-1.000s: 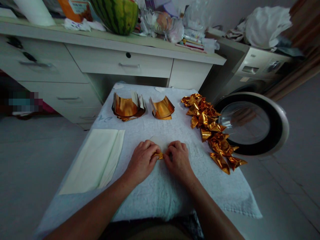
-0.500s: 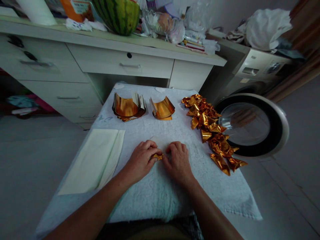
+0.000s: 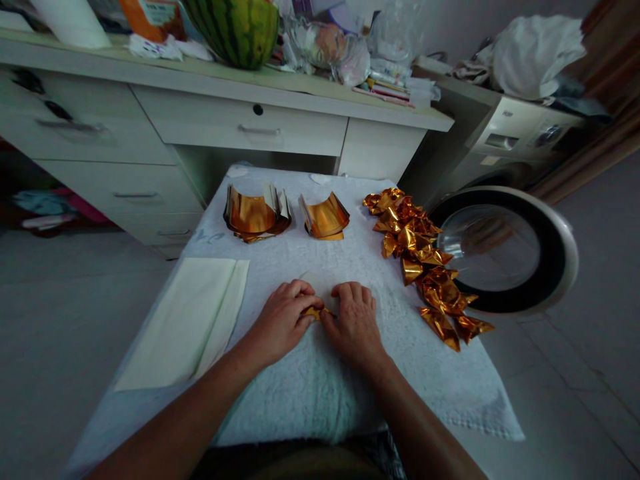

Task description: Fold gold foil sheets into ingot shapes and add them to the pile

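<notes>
Between my hands, low over the cloth, is a small folded piece of gold foil paper (image 3: 314,312), mostly hidden by my fingers. My left hand (image 3: 286,317) pinches its left end between thumb and fingers. At the right end, my right hand (image 3: 354,323) presses the foil with its thumb, the other fingers bent over the cloth. Two curved stacks of gold foil sheets, a larger one (image 3: 253,213) and a smaller one (image 3: 326,217), stand beyond my hands. Along the right side lies a heap of folded gold foil pieces (image 3: 413,250).
A light blue cloth (image 3: 310,400) covers the table. Folded pale sheets (image 3: 183,313) lie at its left. An open washing machine door (image 3: 505,250) stands close on the right. Behind the table, a drawer counter (image 3: 240,127) carries a watermelon (image 3: 233,30) and plastic bags.
My right thumb has shifted slightly left onto the foil, and a bit more of the gold piece shows between my hands. The left hand stays nearly still.
</notes>
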Demonstrator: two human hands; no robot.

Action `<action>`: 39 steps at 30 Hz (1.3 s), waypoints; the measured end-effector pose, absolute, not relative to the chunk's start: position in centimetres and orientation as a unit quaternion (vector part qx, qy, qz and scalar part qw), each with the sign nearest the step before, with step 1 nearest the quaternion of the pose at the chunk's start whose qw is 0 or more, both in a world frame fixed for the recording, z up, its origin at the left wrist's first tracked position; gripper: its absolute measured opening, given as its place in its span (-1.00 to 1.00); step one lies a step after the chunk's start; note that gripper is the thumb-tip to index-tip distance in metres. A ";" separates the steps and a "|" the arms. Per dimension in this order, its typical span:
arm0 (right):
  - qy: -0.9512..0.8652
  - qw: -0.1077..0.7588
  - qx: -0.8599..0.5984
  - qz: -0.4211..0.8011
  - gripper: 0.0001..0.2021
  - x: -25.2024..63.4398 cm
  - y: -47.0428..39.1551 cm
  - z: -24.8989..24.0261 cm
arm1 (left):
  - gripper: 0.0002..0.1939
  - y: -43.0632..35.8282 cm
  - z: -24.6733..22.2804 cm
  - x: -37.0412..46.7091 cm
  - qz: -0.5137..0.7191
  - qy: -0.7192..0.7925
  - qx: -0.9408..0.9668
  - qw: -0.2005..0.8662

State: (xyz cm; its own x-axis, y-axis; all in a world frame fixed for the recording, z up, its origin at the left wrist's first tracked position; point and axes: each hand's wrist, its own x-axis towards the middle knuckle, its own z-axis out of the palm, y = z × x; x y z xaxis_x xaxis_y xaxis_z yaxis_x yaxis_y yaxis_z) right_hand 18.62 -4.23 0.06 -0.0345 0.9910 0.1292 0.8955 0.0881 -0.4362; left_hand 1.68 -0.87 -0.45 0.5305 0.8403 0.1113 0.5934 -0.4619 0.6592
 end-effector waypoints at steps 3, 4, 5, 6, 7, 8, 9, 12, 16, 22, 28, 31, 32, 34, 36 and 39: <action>-0.711 0.208 -0.659 0.131 -0.68 18.7 -4.2 0.1 | -0.71 -0.9 -0.4 1.6 0.211 0.434 0.829 0.283; -0.711 0.209 -0.658 0.133 -0.64 18.7 -4.3 0.0 | -0.71 -0.9 -0.4 1.6 0.210 0.434 0.830 0.281; -0.712 0.209 -0.657 0.136 -0.60 18.8 -4.3 0.0 | -0.71 -0.9 -0.3 1.6 0.210 0.433 0.831 0.280; -0.713 0.208 -0.656 0.137 -0.56 18.8 -4.3 0.0 | -0.72 -0.8 -0.3 1.6 0.210 0.432 0.831 0.279; -0.714 0.207 -0.654 0.139 -0.53 18.8 -4.3 -0.1 | -0.72 -0.8 -0.3 1.6 0.209 0.431 0.832 0.280; -0.716 0.207 -0.652 0.139 -0.50 18.9 -4.4 -0.2 | -0.72 -0.8 -0.3 1.6 0.209 0.431 0.832 0.280; -0.719 0.206 -0.650 0.138 -0.46 19.0 -4.4 -0.2 | -0.72 -0.8 -0.2 1.6 0.208 0.432 0.831 0.281; -0.728 0.200 -0.642 0.134 -0.37 19.2 -4.3 -0.4 | -0.72 -0.8 -0.1 1.6 0.208 0.435 0.829 0.281; -0.739 0.188 -0.634 0.130 -0.27 19.4 -4.3 -0.6 | -0.71 -0.8 -0.1 1.6 0.207 0.433 0.831 0.281; -0.747 0.194 -0.623 0.126 -0.22 19.7 -4.5 -1.0 | -0.71 -0.8 -0.4 1.4 0.214 0.426 0.835 0.277; -0.730 0.252 -0.615 0.158 -0.28 20.2 -4.6 -0.7 | -0.72 -1.1 -0.7 1.2 0.232 0.408 0.844 0.259; -0.726 0.268 -0.614 0.155 -0.38 20.1 -4.6 -0.5 | -0.81 -1.1 -0.5 1.4 0.246 0.405 0.840 0.265; -0.727 0.266 -0.615 0.150 -0.39 20.0 -4.6 -0.4 | -0.83 -1.1 -0.5 1.5 0.252 0.405 0.837 0.269; -0.727 0.254 -0.621 0.143 -0.38 19.8 -4.6 -0.3 | -0.87 -1.1 -0.3 1.5 0.268 0.413 0.828 0.269; -0.725 0.242 -0.629 0.141 -0.38 19.7 -4.5 -0.2 | -0.89 -1.0 -0.2 1.3 0.290 0.453 0.810 0.234; -0.725 0.233 -0.632 0.142 -0.37 19.6 -4.5 -0.2 | -0.83 -0.9 -0.2 1.0 0.304 0.556 0.762 0.133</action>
